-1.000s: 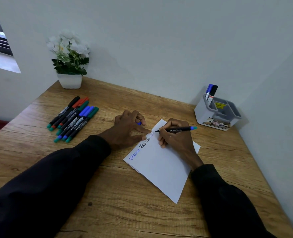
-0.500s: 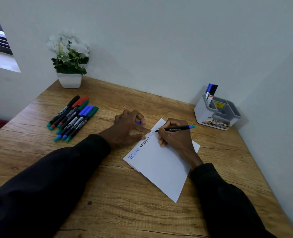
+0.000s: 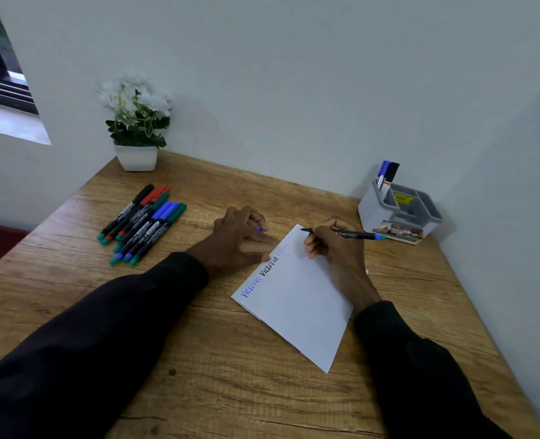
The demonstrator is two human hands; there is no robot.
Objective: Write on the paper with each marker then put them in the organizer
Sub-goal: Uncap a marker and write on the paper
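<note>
A person's right hand (image 3: 332, 245) pinches an uncapped black marker (image 3: 344, 233), tip over the far corner of the white paper (image 3: 297, 305). The left hand (image 3: 240, 236), fingers spread, pins the paper's edge, a blue cap (image 3: 258, 229) tucked inside. The grey organizer (image 3: 400, 210) stands far right on the wooden desk (image 3: 214, 359).

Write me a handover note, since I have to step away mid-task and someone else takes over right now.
Right hand: grips an uncapped marker, tip at the paper's far corner.
Left hand: steadies the paper's edge, with a blue cap tucked in its fingers.
Done: three words written along the paper's edge; two markers stand in the organizer.
Left: cap and stow this marker, then write with each of the loose markers lying left and stow them.
</note>
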